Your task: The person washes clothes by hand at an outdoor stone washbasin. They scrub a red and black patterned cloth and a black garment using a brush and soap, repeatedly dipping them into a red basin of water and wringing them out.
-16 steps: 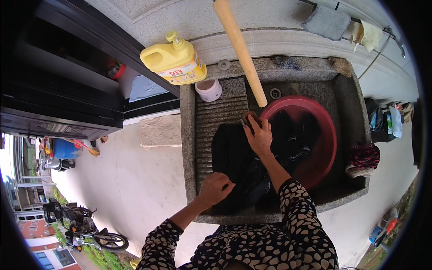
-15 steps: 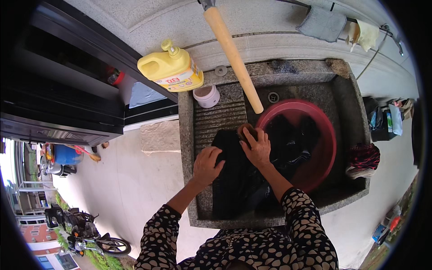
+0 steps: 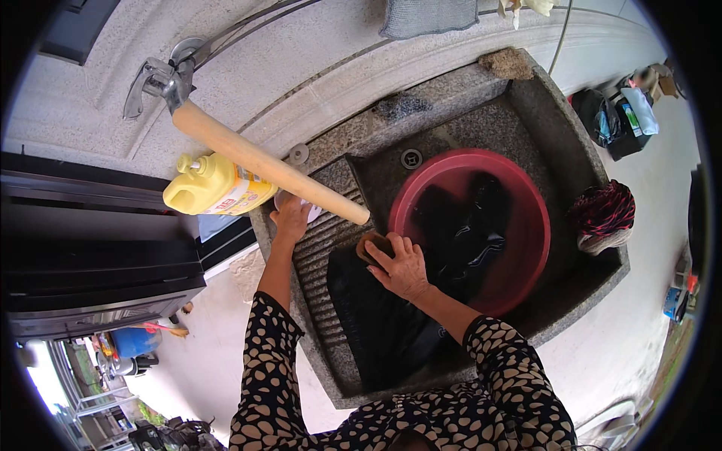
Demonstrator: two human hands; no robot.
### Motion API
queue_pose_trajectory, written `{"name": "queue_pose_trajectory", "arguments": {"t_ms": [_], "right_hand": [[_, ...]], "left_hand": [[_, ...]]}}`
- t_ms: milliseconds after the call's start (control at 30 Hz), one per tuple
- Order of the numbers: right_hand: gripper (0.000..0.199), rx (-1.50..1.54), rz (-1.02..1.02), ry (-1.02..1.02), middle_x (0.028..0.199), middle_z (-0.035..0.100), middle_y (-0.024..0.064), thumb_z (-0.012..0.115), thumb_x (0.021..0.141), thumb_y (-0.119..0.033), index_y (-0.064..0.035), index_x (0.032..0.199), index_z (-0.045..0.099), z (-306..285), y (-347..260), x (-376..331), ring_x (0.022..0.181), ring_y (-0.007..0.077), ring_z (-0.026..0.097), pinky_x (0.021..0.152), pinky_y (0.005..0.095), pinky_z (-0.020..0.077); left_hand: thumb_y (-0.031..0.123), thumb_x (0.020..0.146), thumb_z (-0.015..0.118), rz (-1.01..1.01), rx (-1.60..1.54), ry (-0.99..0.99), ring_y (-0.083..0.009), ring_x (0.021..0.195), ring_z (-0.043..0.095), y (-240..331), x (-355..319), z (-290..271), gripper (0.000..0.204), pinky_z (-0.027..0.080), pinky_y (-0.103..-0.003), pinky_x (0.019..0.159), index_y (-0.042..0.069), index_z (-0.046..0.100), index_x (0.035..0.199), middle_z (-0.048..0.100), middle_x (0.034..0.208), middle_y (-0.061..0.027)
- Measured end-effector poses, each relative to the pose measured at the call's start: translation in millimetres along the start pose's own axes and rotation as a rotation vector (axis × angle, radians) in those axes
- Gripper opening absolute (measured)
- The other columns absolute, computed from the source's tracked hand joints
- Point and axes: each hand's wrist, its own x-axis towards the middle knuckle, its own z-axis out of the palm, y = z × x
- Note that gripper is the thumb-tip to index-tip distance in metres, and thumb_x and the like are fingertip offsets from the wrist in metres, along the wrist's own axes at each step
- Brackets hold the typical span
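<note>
Where the stone sink (image 3: 571, 158) meets the grey wall, a yellow detergent jug (image 3: 214, 188) is seen at the far left, standing on the sink's corner. Just to its right, the left hand (image 3: 292, 218) is stretched forward to a small white cup (image 3: 310, 213) at the top of the ribbed washboard (image 3: 320, 248); whether the cup is gripped cannot be told, as the fingers are partly hidden. A pale wooden handle (image 3: 263, 161) is fixed to a metal fitting (image 3: 162, 79) on the wall and slants across above this hand. On the washboard a dark wet garment (image 3: 380, 323) is spread flat. The right hand (image 3: 402, 267) is pressed on its upper end, closed around a brown scrubbing brush (image 3: 374, 244). Further right, a red basin (image 3: 519, 225) is set in the sink's deep part, with more dark cloth (image 3: 462, 225) inside. A red-and-black bundle of cloth (image 3: 602, 214) lies on the right rim.
</note>
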Motion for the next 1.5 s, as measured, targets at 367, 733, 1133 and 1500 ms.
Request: {"name": "queue_pose_trajectory", "arguments": {"t_ms": [367,733,1133,1500], "right_hand": [[0.056,0.035,0.008,-0.010,0.111,0.047,0.0100,0.074,0.071,-0.029,-0.0253,0.124,0.055,5.8,-1.4,-0.3,0.090,0.0256,0.050,0.071,0.0380,0.0402],[0.048,0.148,0.120,-0.043,0.107,0.049,0.0082,0.069,0.077,-0.029,-0.0261,0.124,0.057,16.7,20.3,2.7,0.100,0.0289,0.052,0.079,0.0422,0.0463],[0.041,0.100,-0.007,-0.164,0.103,0.051,0.0109,0.067,0.079,-0.030,-0.0232,0.118,0.061,2.2,-3.6,16.0,0.092,0.0284,0.054,0.075,0.0407,0.0473],[0.040,-0.163,-0.227,-0.070,0.106,0.048,0.0079,0.071,0.075,-0.028,-0.0216,0.114,0.061,25.3,-2.4,35.3,0.089,0.0275,0.052,0.069,0.0425,0.0459]], "left_hand": [[0.007,0.072,0.074,-0.126,-0.486,0.314,-0.0206,0.091,0.051,42.7,-50.2,-39.6,0.032,0.044,-0.033,0.078,0.005,0.052,0.095,0.054,0.100,-0.0092],[0.015,0.083,0.064,0.214,-0.299,-0.110,-0.0319,0.125,0.039,157.8,-285.9,-1.9,0.045,0.037,-0.042,0.099,0.003,0.049,0.123,0.044,0.128,-0.0129],[0.036,0.090,0.053,0.222,-0.105,-0.172,-0.0313,0.138,0.020,167.9,-304.9,-0.6,0.063,0.026,-0.052,0.106,0.002,0.032,0.139,0.022,0.147,-0.0164],[0.038,0.093,0.048,0.202,-0.208,-0.338,-0.0236,0.139,0.020,158.2,-392.0,-28.1,0.056,0.026,-0.050,0.108,0.006,0.038,0.137,0.026,0.149,-0.0074]]}}
